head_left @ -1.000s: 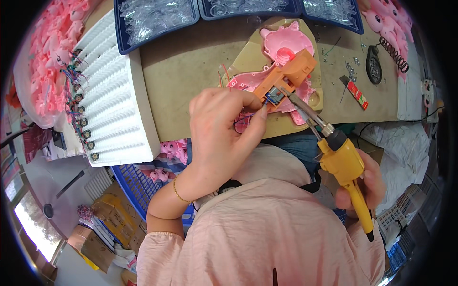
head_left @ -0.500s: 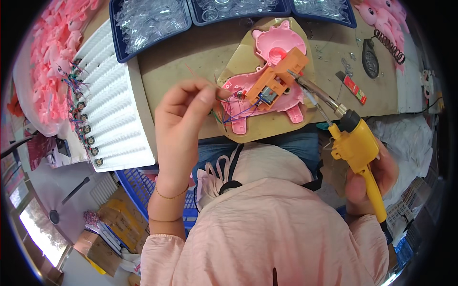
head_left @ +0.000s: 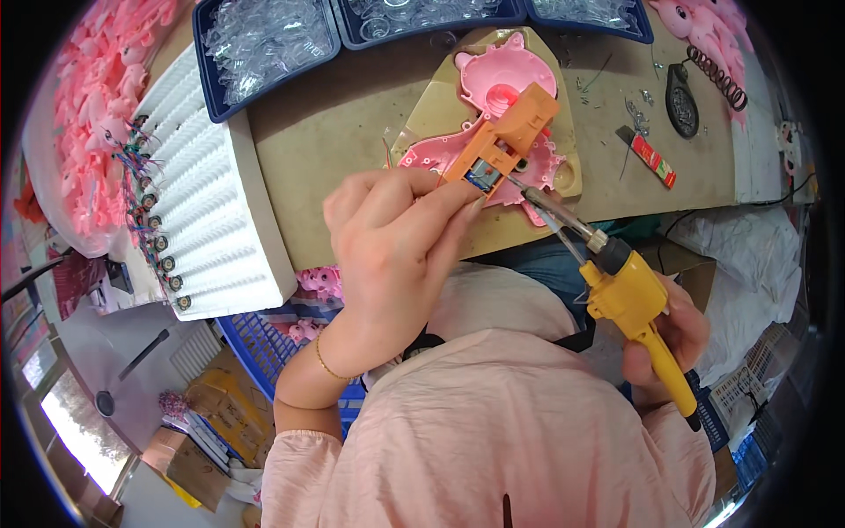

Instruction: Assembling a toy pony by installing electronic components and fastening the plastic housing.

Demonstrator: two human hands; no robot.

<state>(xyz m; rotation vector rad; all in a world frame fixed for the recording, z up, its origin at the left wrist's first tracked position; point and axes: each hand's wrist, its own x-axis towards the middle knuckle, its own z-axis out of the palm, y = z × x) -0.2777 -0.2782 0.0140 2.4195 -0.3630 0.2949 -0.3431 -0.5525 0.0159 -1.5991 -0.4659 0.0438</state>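
Observation:
A pink animal-shaped plastic half shell (head_left: 508,75) lies on a tan fixture board (head_left: 440,101). Across the shell sits an orange plastic housing (head_left: 526,121) with a small metal motor (head_left: 483,176) in its lower opening. My left hand (head_left: 392,238) is closed in a pinch at the housing's lower end; its fingers hide whatever is between them. In my right hand (head_left: 673,334) is a yellow soldering gun (head_left: 629,295), its grip wrapped by the fingers. Its tip points at the housing's lower right side, next to the motor; whether it touches, I cannot tell.
Blue trays (head_left: 264,53) of clear plastic parts line the back. A white ridged foam tray (head_left: 207,194) with wired round parts stands left, beside piled pink shells (head_left: 106,132). At right lie a red-and-yellow packet (head_left: 651,160), a black oval stand (head_left: 681,101) with a coil, and metal bits.
My left hand has moved right from the wires to the orange housing's lower end. The soldering gun has shifted left and down, its tip now beside the motor.

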